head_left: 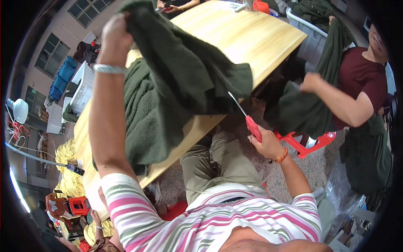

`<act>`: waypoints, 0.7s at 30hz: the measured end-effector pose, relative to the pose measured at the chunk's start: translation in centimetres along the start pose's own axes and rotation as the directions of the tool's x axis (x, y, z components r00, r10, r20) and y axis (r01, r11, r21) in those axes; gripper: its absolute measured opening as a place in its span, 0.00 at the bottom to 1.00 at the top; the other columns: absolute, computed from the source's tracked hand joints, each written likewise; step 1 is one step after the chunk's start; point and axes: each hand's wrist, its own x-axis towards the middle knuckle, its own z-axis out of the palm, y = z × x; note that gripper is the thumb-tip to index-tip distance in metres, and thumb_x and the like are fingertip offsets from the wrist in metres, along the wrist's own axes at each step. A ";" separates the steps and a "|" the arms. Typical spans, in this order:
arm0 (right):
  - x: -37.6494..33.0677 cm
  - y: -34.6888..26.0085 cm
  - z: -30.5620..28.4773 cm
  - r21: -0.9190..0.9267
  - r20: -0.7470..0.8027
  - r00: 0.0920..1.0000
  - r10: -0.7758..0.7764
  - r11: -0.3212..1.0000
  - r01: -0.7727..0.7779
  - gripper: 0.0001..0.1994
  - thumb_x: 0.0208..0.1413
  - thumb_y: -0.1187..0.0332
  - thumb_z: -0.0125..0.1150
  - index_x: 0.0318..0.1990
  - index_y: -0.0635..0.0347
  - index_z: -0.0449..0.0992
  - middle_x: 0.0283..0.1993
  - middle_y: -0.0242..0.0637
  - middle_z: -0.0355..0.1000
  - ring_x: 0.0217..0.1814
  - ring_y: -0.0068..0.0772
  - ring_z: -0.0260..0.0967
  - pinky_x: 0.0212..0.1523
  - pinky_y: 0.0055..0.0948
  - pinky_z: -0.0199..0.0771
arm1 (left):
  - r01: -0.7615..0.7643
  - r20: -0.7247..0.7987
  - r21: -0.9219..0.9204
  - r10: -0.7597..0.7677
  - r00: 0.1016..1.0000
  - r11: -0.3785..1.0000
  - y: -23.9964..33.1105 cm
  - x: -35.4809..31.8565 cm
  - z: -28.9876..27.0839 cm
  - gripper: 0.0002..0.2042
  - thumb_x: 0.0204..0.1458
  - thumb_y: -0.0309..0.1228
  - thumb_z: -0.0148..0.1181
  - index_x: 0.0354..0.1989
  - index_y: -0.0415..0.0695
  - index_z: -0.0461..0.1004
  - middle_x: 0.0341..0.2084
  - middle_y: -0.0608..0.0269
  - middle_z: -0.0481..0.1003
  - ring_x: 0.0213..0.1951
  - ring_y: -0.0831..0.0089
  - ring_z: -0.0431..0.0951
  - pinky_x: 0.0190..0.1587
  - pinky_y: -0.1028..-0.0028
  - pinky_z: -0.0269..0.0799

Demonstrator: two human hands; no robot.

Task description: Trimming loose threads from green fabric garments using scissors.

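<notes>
My left hand (116,37) is raised over the table's left side and closed on a dark green knit garment (180,69). The cloth hangs from it and spreads to the right, partly resting over the wooden table (268,38) and its near edge. Below the cloth's right end, my right hand (269,144) is closed round a red-handled tool (253,127) with a slim silver blade. That blade points up and left, its tip close to the cloth. Whether it is scissors or a knife I cannot make out.
At the right, a co-worker in a maroon shirt (361,71) handles dark green cloth beside a red stool (304,145). A white bin (308,31) of garments stands behind. Yellow cloth (67,180) is piled at the left. Another person's hands (174,8) show at the far edge.
</notes>
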 end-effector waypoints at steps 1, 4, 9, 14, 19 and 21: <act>0.1 0.2 0.0 0.000 -0.007 1.000 0.009 1.000 -0.009 0.17 0.53 0.63 0.58 0.47 0.62 0.69 0.31 0.55 0.72 0.37 0.60 0.69 0.37 0.47 0.68 | -0.046 -0.048 0.036 0.048 0.998 0.998 2.4 3.1 0.0 0.06 0.53 0.24 0.50 0.33 0.37 0.74 0.29 0.52 0.77 0.33 0.61 0.79 0.37 0.67 0.77; 1.6 -0.9 1.1 0.010 0.043 0.999 -0.012 1.000 0.011 0.16 0.53 0.63 0.58 0.46 0.63 0.69 0.31 0.55 0.72 0.37 0.60 0.70 0.38 0.47 0.69 | -0.306 -0.010 0.062 0.307 0.952 0.950 13.6 14.8 -6.9 0.12 0.56 0.27 0.48 0.43 0.32 0.72 0.40 0.48 0.76 0.40 0.58 0.78 0.45 0.61 0.77; 5.5 -1.6 3.1 0.079 0.105 0.969 -0.225 0.973 0.217 0.17 0.53 0.67 0.58 0.48 0.66 0.69 0.33 0.51 0.73 0.37 0.50 0.72 0.40 0.40 0.70 | -0.359 -0.136 0.616 0.544 0.828 0.701 21.9 19.5 -22.2 0.16 0.51 0.30 0.53 0.46 0.35 0.70 0.43 0.48 0.75 0.43 0.57 0.76 0.47 0.62 0.73; 6.9 -3.8 3.7 0.111 0.114 0.980 -0.164 0.982 0.151 0.17 0.54 0.63 0.57 0.47 0.65 0.69 0.32 0.57 0.72 0.39 0.61 0.70 0.39 0.47 0.69 | -0.081 -0.133 0.959 0.685 0.717 0.271 11.5 7.9 -32.9 0.23 0.45 0.35 0.59 0.50 0.39 0.68 0.47 0.48 0.73 0.47 0.55 0.73 0.50 0.63 0.69; 5.6 -4.5 4.0 0.023 0.271 0.955 -0.122 0.992 0.120 0.17 0.54 0.65 0.58 0.48 0.65 0.69 0.34 0.55 0.73 0.37 0.58 0.72 0.40 0.43 0.71 | -0.353 0.251 0.847 0.287 0.924 0.396 -2.0 -8.8 -30.0 0.08 0.54 0.29 0.56 0.33 0.36 0.75 0.25 0.62 0.74 0.29 0.77 0.72 0.32 0.77 0.67; 5.2 -5.1 4.6 0.220 0.459 0.857 -0.235 0.964 0.147 0.18 0.54 0.66 0.59 0.51 0.65 0.69 0.37 0.51 0.75 0.39 0.49 0.75 0.43 0.36 0.72 | -0.143 0.220 0.887 -0.131 0.967 0.440 -3.8 -16.8 -25.5 0.04 0.51 0.25 0.60 0.29 0.37 0.77 0.22 0.64 0.75 0.28 0.76 0.75 0.33 0.77 0.69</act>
